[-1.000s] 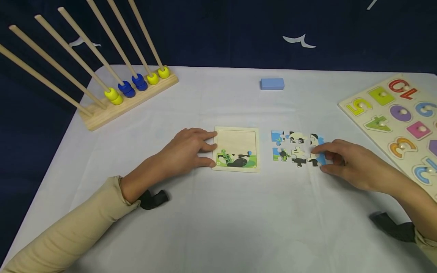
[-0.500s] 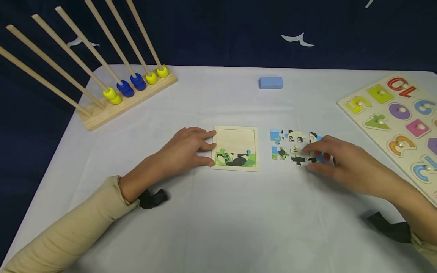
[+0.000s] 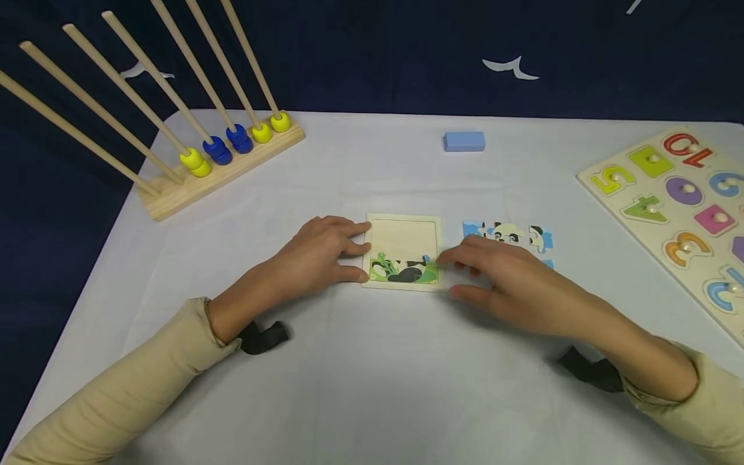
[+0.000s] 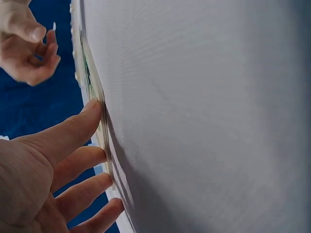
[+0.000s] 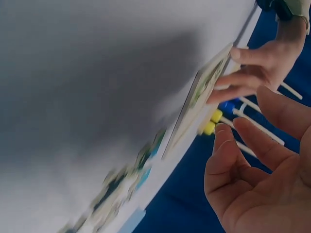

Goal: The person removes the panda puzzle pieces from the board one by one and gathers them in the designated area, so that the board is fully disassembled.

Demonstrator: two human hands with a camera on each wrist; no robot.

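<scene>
A small wooden puzzle tray [image 3: 403, 232] lies at the middle of the white table, its bottom row filled with a panda picture. My left hand [image 3: 325, 252] rests flat against the tray's left edge, fingers straight [image 4: 73, 131] along the rim [image 4: 95, 90]. My right hand [image 3: 465, 274] hovers at the tray's right edge, fingers loosely curled [image 4: 26, 53]. I cannot make out a piece in it. Loose panda pieces [image 3: 508, 232] lie just right of the tray, the nearer ones hidden under the right hand.
A wooden rod abacus [image 3: 221, 168] with yellow and blue beads stands at the back left. A blue block [image 3: 464, 141] lies at the back centre. A number peg board [image 3: 668, 194] fills the right edge. Dark blue cloth surrounds the table.
My right hand has left the loose pieces and moved left to the tray's right edge. The left hand has stayed against the tray.
</scene>
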